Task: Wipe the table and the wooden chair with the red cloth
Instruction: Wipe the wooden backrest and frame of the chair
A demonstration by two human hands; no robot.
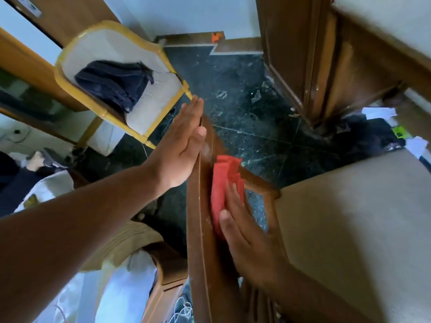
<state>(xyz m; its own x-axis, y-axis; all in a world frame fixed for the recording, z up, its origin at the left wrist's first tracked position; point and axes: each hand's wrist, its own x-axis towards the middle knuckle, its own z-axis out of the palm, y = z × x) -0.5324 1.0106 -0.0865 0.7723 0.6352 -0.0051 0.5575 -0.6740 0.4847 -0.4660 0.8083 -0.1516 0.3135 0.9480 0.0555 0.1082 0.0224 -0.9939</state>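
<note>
The dark green marble floor carries a wooden chair and a yellow-framed chair bearing dark clothing.

The left hand is flat, fingers straight and together, its arm reaching in from the lower left. The right hand lies flat too, fingers extended, palm pressing.

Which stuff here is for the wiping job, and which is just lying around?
For the job:
- crumpled red cloth
- dark brown wooden chair frame
- left hand bracing it
- right hand pressing the cloth

Just lying about:
- dark blue garment on the yellow-framed padded chair
- white papers
</note>
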